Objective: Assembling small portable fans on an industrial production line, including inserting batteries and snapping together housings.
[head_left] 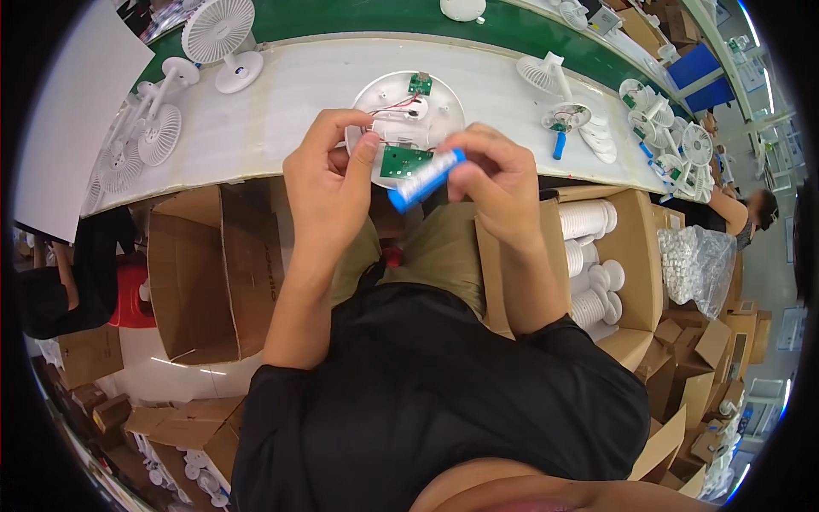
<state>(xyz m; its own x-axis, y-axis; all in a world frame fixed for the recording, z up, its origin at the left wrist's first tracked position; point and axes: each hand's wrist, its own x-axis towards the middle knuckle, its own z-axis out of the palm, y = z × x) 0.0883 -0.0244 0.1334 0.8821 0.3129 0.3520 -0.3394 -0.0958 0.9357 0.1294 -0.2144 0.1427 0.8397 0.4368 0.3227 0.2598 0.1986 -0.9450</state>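
Observation:
A round white fan base (pixel 448 107) lies open-side up on the bench. Inside it are a small green circuit board (pixel 419 84), a larger green circuit board (pixel 401 161) and thin red and dark wires (pixel 394 109). At its left rim, the thumb and forefinger of my left hand (pixel 333 175) are pinched where the wires run; what lies between them is hidden. My right hand (pixel 499 175) grips one end of a blue cylindrical battery (pixel 426 181) with a white label, tilted over the near edge of the base and slightly blurred.
Assembled white fans (pixel 218 34) stand at the back left. On the right are a fan (pixel 546 77) with a blue battery (pixel 559 145), white discs (pixel 600 141) and more fan parts (pixel 674 141). Cardboard boxes (pixel 192 273) flank my legs; the right one holds stacked white round parts (pixel 589 220). Other people work nearby.

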